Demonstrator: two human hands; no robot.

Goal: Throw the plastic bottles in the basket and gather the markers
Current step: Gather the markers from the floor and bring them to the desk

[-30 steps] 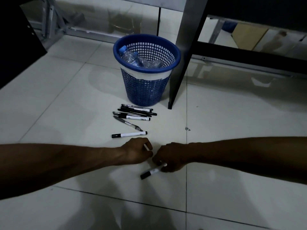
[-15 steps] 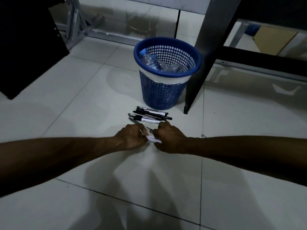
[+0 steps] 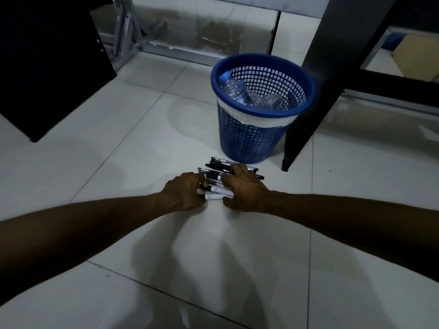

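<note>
Clear plastic bottles (image 3: 240, 91) lie inside blue mesh plastic basket (image 3: 251, 138): done. Left hand (image 3: 184, 192) and right hand (image 3: 244, 186) clasp black-and-white markers (image 3: 217, 194) on white tiled floor (image 3: 118, 162) into bundle; far ones loose.

Dim room — pale tiled floor (image 3: 118, 138), dark table leg (image 3: 316, 79).

Blue mesh basket (image 3: 251, 138), black-and-white markers (image 3: 217, 194), white tiled floor (image 3: 142, 138)
</note>
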